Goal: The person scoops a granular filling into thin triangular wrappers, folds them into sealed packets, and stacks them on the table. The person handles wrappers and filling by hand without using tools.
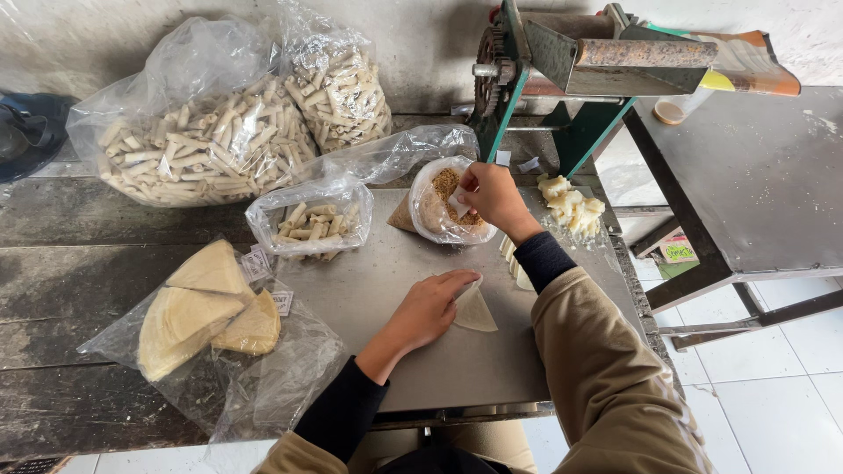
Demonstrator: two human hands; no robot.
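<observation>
My left hand (428,309) lies flat on the grey metal board (369,290), its fingertips pressing the edge of a pale triangular pastry wrapper (477,312). My right hand (493,197) reaches into an open plastic bag of brown crumbly filling (436,206) and pinches a small white spoon-like scoop there. A few more cut wrappers (512,262) lie beside my right wrist, partly hidden by the sleeve.
Two big plastic bags of rolled pastry sticks (202,145) (342,88) stand at the back. A small bag of rolls (312,219) and a bag of wrapper stacks (206,312) lie left. Yellow crumbly lumps (571,206) sit beneath a green hand-crank machine (562,70). A grey table (764,175) stands right.
</observation>
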